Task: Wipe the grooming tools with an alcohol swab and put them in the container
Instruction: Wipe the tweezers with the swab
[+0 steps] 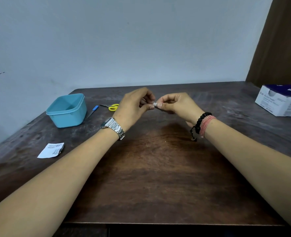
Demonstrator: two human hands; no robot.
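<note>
Above the table (158,168), both hands pinch a small swab (155,104).

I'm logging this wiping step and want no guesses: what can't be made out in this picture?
- Head view: the tool between the left hand and right hand is hidden by fingers; only a white swab tip shows.
- The scissors are partly behind the left hand.
- The box is cut off by the right edge, its print blurred.
- The wrapper print is too small.
</note>
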